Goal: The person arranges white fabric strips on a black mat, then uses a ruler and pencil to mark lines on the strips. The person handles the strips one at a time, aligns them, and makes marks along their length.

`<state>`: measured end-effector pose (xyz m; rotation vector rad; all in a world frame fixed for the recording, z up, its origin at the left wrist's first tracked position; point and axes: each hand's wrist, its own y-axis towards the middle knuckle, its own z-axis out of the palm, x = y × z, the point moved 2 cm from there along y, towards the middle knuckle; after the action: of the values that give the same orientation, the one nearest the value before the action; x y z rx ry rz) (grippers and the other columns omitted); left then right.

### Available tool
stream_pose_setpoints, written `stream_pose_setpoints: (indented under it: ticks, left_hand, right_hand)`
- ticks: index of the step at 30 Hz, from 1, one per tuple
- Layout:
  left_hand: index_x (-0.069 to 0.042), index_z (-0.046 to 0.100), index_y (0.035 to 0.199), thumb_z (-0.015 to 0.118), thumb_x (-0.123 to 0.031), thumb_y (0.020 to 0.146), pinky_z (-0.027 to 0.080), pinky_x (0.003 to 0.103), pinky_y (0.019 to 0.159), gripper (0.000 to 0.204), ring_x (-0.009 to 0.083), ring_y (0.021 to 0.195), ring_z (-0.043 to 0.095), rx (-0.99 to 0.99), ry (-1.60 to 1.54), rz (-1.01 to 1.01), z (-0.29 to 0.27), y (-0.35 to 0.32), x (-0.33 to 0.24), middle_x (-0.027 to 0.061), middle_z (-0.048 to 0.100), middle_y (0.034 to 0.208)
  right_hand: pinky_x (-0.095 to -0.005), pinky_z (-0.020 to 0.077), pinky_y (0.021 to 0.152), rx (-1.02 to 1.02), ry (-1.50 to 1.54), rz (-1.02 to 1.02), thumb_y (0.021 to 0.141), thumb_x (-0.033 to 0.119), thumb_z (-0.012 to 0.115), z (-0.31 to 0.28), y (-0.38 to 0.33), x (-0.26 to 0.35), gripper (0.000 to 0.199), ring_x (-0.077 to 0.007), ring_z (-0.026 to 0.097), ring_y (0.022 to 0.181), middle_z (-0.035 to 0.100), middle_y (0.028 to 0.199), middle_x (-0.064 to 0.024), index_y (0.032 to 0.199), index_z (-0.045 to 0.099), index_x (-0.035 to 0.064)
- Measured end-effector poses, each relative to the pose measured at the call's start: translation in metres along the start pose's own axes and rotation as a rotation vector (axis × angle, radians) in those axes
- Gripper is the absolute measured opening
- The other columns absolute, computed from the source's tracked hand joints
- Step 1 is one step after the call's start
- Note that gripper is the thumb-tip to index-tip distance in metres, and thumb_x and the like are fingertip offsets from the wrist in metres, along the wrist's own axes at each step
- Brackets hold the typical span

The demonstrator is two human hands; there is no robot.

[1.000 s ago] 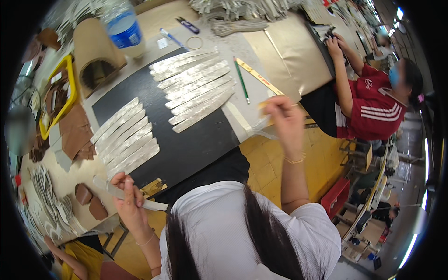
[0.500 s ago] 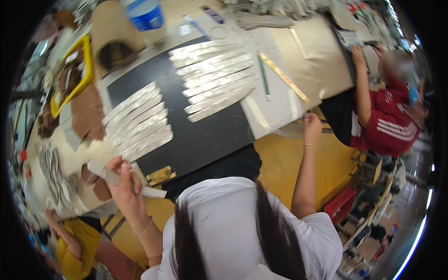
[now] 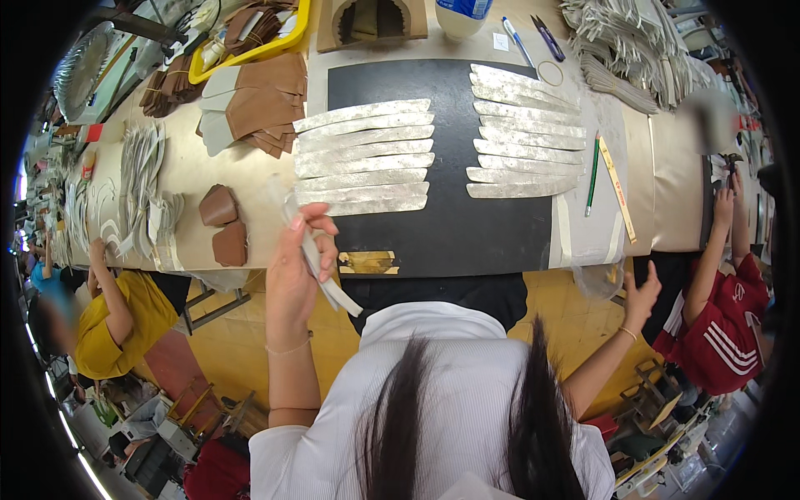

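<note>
Strips lie on the board, left of the pencil.

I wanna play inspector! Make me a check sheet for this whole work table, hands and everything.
Surface: black board on a beige table.
Work things: silvery strips in two columns, the left column reaching past the board's edge; one loose pale strip, held.
Clutter: green pencil, yellow ruler, pen, purple snips.
Hands: left hand grips the pale strip; right hand open, near a clear plastic bag.
Cables: nothing seen clearly.
Surroundings: co-worker in red at right, co-worker in yellow at left.
</note>
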<state>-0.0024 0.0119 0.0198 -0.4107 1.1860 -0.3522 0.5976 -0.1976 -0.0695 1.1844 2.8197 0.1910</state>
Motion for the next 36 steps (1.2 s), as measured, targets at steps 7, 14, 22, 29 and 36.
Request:
stream_pose_setpoints:
  ticks: [7, 14, 22, 29, 36]
  left_hand:
    - [0.005, 0.055, 0.127, 0.043, -0.036, 0.109, 0.037, 0.019, 0.048, 0.046, 0.0067, 0.061, 0.047, 0.371, -0.095, -0.267, 0.022, 0.005, 0.007, 0.003, 0.055, 0.09]
    - [0.0, 0.061, 0.126, 0.061, -0.029, 0.102, 0.036, 0.017, 0.05, 0.038, 0.0028, 0.063, 0.046, 0.359, 0.072, -0.296, 0.028, -0.007, 0.009, -0.0025, 0.056, 0.083]
    - [-0.002, 0.069, 0.112, 0.079, -0.021, 0.088, 0.038, 0.019, 0.052, 0.032, 0.0006, 0.064, 0.049, 0.227, 0.333, -0.192, -0.004, -0.016, 0.022, -0.0053, 0.06, 0.077]
    - [-0.002, 0.07, 0.101, 0.077, -0.022, 0.09, 0.038, 0.019, 0.046, 0.024, 0.0035, 0.05, 0.051, 0.209, 0.548, -0.386, -0.084, 0.009, 0.002, -0.0032, 0.06, 0.065]
    - [-0.001, 0.07, 0.104, 0.072, -0.016, 0.094, 0.04, 0.019, 0.045, 0.018, 0.0051, 0.05, 0.055, 0.068, 0.474, -0.162, -0.094, 0.038, -0.007, -0.0017, 0.061, 0.064]
  right_hand:
    - [-0.0267, 0.0495, 0.081, -0.126, 0.907, -0.212, 0.097, 0.008, 0.065, -0.123, 0.018, 0.205, 0.023, -0.0121, 0.06, 0.091, 0.067, 0.102, -0.0061, 0.119, 0.066, 0.0019]
    - [-0.031, 0.0505, 0.066, 0.66, 1.234, -0.969, 0.089, 0.016, 0.074, -0.143, -0.072, 0.418, 0.015, -0.0205, 0.063, 0.071, 0.068, 0.085, -0.0089, 0.099, 0.07, 0.0053]
    - [-0.0274, 0.0532, 0.064, 1.183, 1.18, -0.796, 0.091, 0.016, 0.073, -0.117, -0.106, 0.44, 0.019, -0.0137, 0.067, 0.066, 0.071, 0.079, -0.0076, 0.099, 0.067, 0.0]
    - [-0.0236, 0.0556, 0.064, 1.183, 1.094, -0.499, 0.093, 0.012, 0.071, -0.077, -0.113, 0.411, 0.018, -0.0128, 0.074, 0.074, 0.074, 0.084, -0.0082, 0.103, 0.07, -0.003]
    - [-0.0227, 0.0543, 0.06, 1.086, 1.003, -0.422, 0.094, 0.013, 0.069, -0.085, -0.11, 0.42, 0.016, -0.0129, 0.073, 0.068, 0.072, 0.078, -0.0078, 0.096, 0.068, -0.0032]
